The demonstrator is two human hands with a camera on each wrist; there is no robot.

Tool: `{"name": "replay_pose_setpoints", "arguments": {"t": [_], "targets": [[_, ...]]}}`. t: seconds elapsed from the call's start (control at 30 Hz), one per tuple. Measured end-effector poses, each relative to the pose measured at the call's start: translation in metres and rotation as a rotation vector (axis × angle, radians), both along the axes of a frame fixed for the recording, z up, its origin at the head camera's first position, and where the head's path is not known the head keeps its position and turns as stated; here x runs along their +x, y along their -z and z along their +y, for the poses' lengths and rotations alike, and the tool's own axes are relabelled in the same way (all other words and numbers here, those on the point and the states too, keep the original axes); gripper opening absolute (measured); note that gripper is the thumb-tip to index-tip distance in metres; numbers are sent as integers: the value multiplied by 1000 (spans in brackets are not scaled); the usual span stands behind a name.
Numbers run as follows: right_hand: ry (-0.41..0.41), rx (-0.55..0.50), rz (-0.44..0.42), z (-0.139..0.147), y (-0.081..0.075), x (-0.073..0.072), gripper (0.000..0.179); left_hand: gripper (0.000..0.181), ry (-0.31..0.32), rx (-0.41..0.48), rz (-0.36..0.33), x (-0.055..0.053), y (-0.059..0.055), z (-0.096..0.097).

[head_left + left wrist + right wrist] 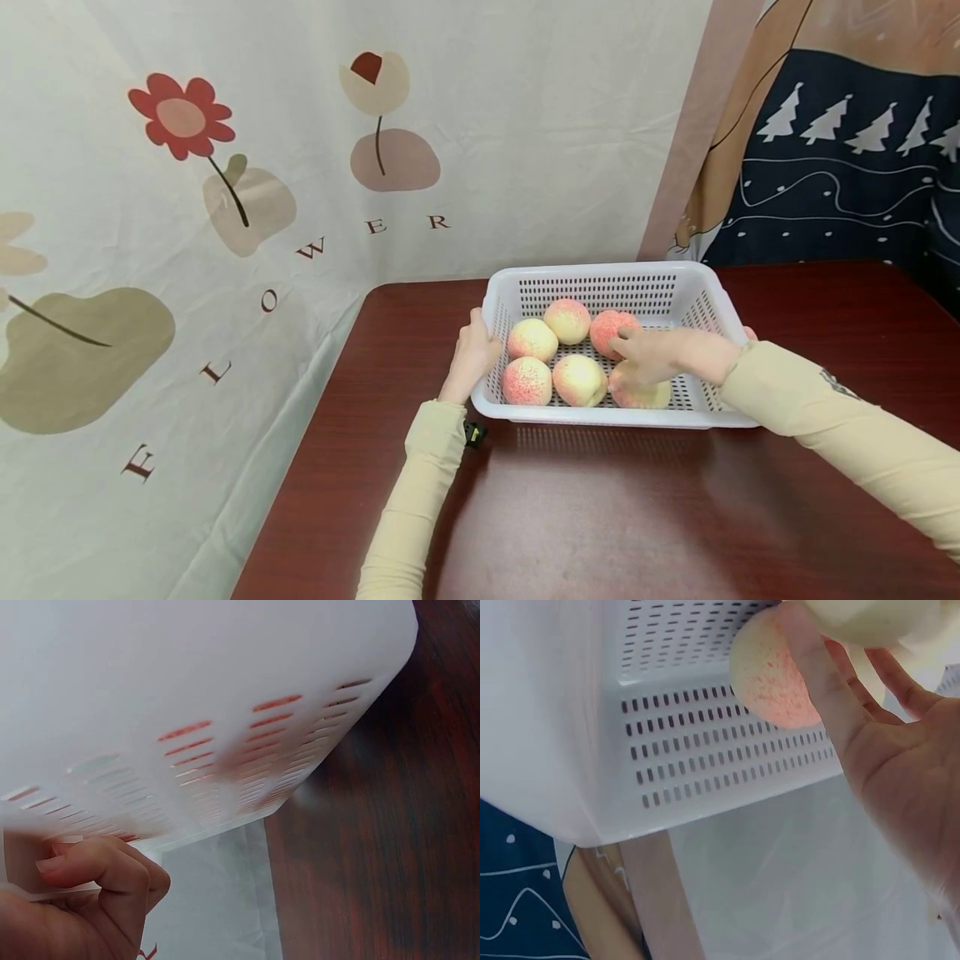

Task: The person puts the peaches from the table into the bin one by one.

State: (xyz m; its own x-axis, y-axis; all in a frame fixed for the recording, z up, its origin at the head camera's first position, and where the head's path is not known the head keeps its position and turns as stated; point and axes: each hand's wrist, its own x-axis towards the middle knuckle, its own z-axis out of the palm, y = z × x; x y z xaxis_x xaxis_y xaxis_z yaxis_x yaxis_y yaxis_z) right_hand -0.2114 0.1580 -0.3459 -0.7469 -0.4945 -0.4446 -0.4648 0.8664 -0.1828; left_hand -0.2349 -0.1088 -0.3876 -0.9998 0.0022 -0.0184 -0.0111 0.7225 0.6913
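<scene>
A white plastic basket [600, 418], shaped like a box with lots of little holes, sits on a shiny dark red-brown wooden table [637, 517]. At least six round, fuzzy-looking yellow and pink peaches [580, 381] lie inside it, mostly in its left and middle parts. The person's left hand [474, 354] holds the basket's left side, with its fingers bent around the edge, as the left wrist view shows

The person's right hand [656, 354] reaches into the basket from the right. Its fingers are a bit apart, and they touch a round red-pink peach [606, 327] at the back. The hand also covers part of a round yellow peach [651, 396] at the front. The pictures do not show if the fingers pinch either one, so you cannot tell

Both arms wear pale yellow cloth sleeves [420, 475]. A little bit of something pink [750, 333] peeks out past the basket's right side, too small to name. Behind the table hangs a white cloth [525, 125] with flowers and big letters. To its right is a dark blue cloth [810, 192] with white trees
</scene>
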Motion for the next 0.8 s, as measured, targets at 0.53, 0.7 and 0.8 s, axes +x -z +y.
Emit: {"name": "replay_pose_setpoints", "arguments": {"t": [0.53,0.7,0.8], "targets": [[-50,-137,149,19,-23,-3,45,49,-6,-17,-3,0,-1,0],[-17,-201,188,35,-30,-6,38,48,-6,-11,-1,1,-2,0],[19,-247,200,47,-36,-9,37,48,-4,-8,-2,1,-2,0]]}}
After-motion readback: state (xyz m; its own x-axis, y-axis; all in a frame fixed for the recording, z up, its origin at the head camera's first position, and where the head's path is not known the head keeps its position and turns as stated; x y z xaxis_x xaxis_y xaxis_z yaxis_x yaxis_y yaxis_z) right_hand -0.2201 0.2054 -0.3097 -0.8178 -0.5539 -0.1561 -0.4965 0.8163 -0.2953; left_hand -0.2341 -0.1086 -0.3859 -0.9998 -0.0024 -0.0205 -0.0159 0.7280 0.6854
